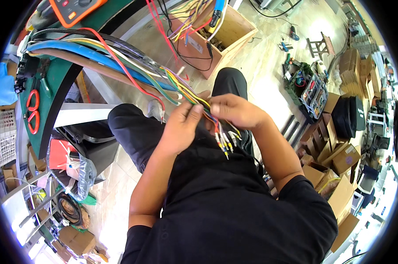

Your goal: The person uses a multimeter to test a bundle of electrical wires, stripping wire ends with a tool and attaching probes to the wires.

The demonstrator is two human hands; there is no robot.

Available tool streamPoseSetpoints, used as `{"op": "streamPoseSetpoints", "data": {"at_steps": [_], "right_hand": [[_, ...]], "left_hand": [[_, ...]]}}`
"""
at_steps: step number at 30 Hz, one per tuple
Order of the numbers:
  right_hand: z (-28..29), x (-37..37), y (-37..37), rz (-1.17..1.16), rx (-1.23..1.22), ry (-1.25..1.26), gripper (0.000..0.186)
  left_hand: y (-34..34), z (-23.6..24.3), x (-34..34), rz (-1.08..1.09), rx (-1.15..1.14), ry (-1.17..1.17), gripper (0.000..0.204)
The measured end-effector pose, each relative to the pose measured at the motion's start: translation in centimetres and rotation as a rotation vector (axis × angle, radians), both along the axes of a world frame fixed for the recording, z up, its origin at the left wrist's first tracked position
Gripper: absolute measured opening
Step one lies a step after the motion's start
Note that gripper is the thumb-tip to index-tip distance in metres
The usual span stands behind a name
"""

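Note:
A bundle of thin coloured wires (pixel 177 82), yellow, green, orange and purple among them, runs from the bench down into my two hands above my lap. My left hand (pixel 184 123) pinches the bundle between thumb and fingers. Close beside it, my right hand (pixel 234 111) grips the same wires a little farther along. Below the hands the loose ends fan out, tipped with small crimped terminals (pixel 225 143). Thicker blue, brown and black cables (pixel 88 53) lie alongside, and a red wire (pixel 130 77) hangs next to them with a bare end.
Red-handled scissors (pixel 33 111) and an orange-framed meter (pixel 77 9) lie on the green bench top (pixel 53 114) at left. A wooden box (pixel 234 37) stands ahead. An open tool case (pixel 313 92) and cardboard boxes (pixel 340 160) sit at right; a lined bin (pixel 82 171) is at left.

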State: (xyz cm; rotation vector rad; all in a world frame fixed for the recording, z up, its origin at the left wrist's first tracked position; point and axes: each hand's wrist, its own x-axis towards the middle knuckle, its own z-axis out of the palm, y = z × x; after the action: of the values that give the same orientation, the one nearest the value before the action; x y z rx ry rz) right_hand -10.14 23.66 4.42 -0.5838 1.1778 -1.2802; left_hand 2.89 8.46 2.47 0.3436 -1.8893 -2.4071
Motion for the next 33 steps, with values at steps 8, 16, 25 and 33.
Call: {"op": "streamPoseSetpoints", "data": {"at_steps": [8,16,25,33], "right_hand": [[0.4,0.6,0.4,-0.211,0.102,0.148,0.025],[2.9,-1.0,1.3,-0.235,0.103,0.201,0.024],[2.6,-1.6,1.1,-0.258,0.101,0.263,0.025],[-0.9,-2.4,-0.8,-0.208,0.148,0.392,0.021]], "left_hand": [[-1.4,1.3,-0.7,0.682,-0.248,0.003,0.034],[0.3,-2.3,-4.4,0.626,-0.263,-0.035,0.048],[0.2,-3.2,-3.2,0.438,-0.023,0.016,0.016],[1.2,-1.4,4.3,0.176,0.105,0.057,0.013]]}}
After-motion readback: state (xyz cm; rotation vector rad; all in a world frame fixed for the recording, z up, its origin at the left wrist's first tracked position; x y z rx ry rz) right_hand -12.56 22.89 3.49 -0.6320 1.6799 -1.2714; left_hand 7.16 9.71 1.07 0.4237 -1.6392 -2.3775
